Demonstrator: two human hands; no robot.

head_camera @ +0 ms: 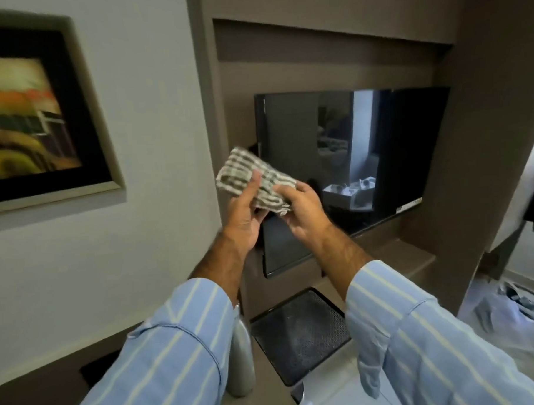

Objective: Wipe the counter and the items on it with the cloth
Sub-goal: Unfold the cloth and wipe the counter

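Both hands, left hand (pixel 244 212) and right hand (pixel 303 213), grip the striped cloth (pixel 249 178) mid-frame, before the TV (pixel 364 155). The surface (pixel 399 251) looks not yet wiped.

Framed picture (pixel 32 117) cut off at left edge and blurred. Bottle (pixel 240 356) partly hidden behind left sleeve (pixel 162 360). Television (pixel 350 168) lower-left portion hidden behind cloth (pixel 252 181) and hands.
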